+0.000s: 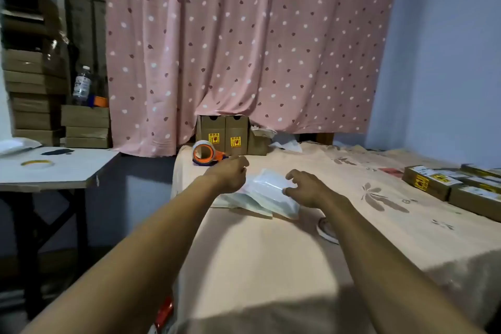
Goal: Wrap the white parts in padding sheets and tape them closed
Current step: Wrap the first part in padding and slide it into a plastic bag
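Left hand (230, 175): fingers curled in, back to camera, at the far-left corner of the padding sheets (264, 190). Can't tell if it holds anything.

Right hand (307, 188): loosely curled over the stack's right side, thumb tip on the top sheet, nothing gripped.

Sheets are a flat, fanned stack on the patterned cloth (271, 252). None folded or taped that I can see.

Tape dispenser (204, 155): just beyond the stack's far-left corner, near the left hand, nobody touching it.

No white part clearly visible. A pale round item (326, 232) sits near the stack's right, half under the forearm. Might be one, too hidden to call.

Labelled cartons (433, 183) well right of the stack, two upright cartons (222, 135) behind it.

Read: early in the cycle. Pulling a sheet, wrapping and taping are all left.
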